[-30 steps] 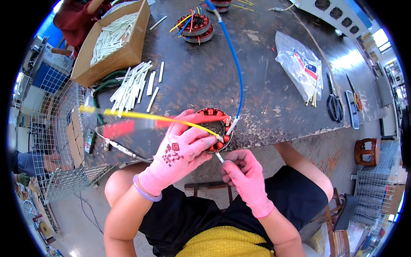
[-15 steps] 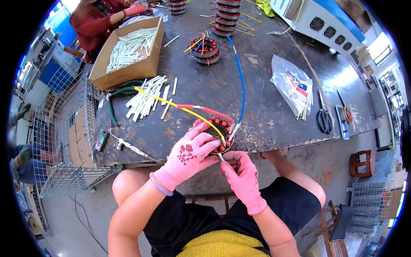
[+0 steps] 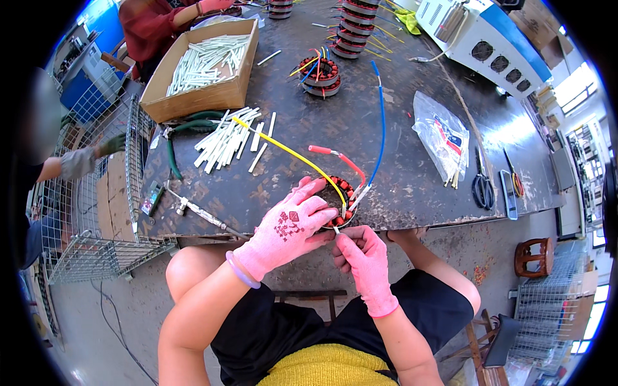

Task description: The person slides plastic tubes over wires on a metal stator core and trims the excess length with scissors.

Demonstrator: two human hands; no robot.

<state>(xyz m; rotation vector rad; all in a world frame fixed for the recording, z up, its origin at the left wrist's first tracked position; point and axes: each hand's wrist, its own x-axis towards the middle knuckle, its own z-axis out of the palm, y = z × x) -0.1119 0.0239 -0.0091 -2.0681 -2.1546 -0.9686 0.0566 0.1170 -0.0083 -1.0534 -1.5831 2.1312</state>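
At the table's near edge lies a stator (image 3: 346,186), a ring of red-and-black wound coils, partly hidden by my left hand (image 3: 293,222). That hand, in a pink glove, is closed around the ring's left and near side. My right hand (image 3: 367,264), gloved in pink as well, pinches a thin white sleeve (image 3: 337,229) at the ring's near rim. A yellow wire (image 3: 290,150), a red wire (image 3: 347,162) and a blue wire (image 3: 383,122) rise from the stator. White sleeving shows at the bases of the wires.
Loose white tubes (image 3: 225,145) lie beside a cardboard box (image 3: 149,106) of more. Farther back stand two stacked stators (image 3: 320,83) and a taller stack (image 3: 354,29). To the right are a plastic bag (image 3: 441,138), scissors (image 3: 483,190) and a phone (image 3: 508,196). A torch (image 3: 203,212) lies left.
The red wire's free end has swung right, away from the yellow wire. Another person's gloved hand has come in at the left, over the wire cage. The whole view has shifted slightly.
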